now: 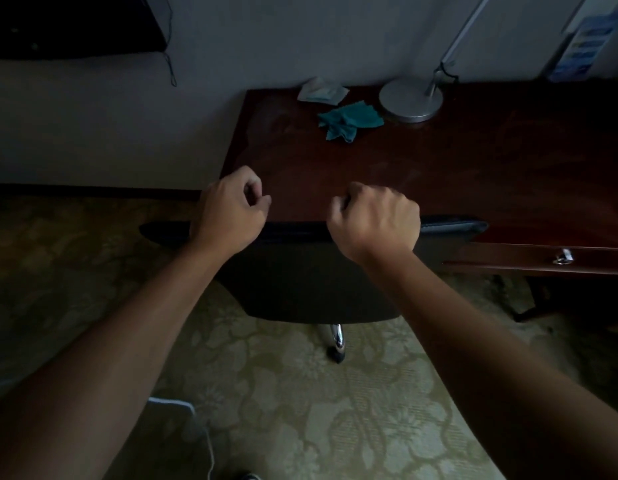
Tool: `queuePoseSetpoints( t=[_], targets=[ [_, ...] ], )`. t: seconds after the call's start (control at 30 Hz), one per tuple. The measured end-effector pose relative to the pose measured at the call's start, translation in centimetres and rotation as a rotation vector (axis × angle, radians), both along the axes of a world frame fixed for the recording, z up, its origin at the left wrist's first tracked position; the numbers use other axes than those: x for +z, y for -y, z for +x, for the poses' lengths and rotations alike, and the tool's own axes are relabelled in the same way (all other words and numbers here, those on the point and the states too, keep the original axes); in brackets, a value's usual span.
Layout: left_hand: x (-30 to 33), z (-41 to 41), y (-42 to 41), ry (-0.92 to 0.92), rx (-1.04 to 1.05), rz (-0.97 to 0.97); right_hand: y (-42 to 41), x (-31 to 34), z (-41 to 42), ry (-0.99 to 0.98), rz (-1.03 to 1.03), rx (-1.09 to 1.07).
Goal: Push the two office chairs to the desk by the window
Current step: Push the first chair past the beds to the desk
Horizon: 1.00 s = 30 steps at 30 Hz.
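Observation:
One black office chair stands tucked against the front edge of the dark red-brown wooden desk. I see its backrest from behind and above, and its seat is hidden under the desk. My left hand hovers over the left part of the backrest's top edge, fingers loosely curled with nothing in them. Over the right part is my right hand, closed in a fist that holds nothing. Neither hand grips the chair. No second chair is in view.
On the desk lie a teal cloth, a white tissue pack and a silver lamp base. A drawer with a metal key sits at the right. Patterned carpet covers the floor, with a white cable on it. A chrome chair leg shows below the backrest.

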<state>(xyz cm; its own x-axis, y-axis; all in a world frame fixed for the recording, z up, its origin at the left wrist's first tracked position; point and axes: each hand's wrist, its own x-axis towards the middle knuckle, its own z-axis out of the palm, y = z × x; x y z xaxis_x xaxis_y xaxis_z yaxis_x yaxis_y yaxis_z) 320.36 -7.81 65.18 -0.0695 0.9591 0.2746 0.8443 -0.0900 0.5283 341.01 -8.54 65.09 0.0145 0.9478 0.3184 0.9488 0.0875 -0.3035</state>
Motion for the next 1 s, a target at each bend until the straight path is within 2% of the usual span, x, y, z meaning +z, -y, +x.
queuePoseSetpoints(
  t=[0.4, 0.77, 1.0],
  targets=[
    [-0.3, 0.5, 1.0, 0.012, -0.003, 0.032, 0.7, -0.2, 0.7, 0.008, 0.000, -0.026],
    [0.4, 0.8, 3.0, -0.009, -0.085, 0.029, 2.0, -0.8, 0.9, 0.022, -0.022, -0.098],
    [0.3, 0.8, 3.9, 0.013, -0.154, 0.035, 3.7, -0.6, 0.9, -0.033, 0.009, -0.065]
  ],
)
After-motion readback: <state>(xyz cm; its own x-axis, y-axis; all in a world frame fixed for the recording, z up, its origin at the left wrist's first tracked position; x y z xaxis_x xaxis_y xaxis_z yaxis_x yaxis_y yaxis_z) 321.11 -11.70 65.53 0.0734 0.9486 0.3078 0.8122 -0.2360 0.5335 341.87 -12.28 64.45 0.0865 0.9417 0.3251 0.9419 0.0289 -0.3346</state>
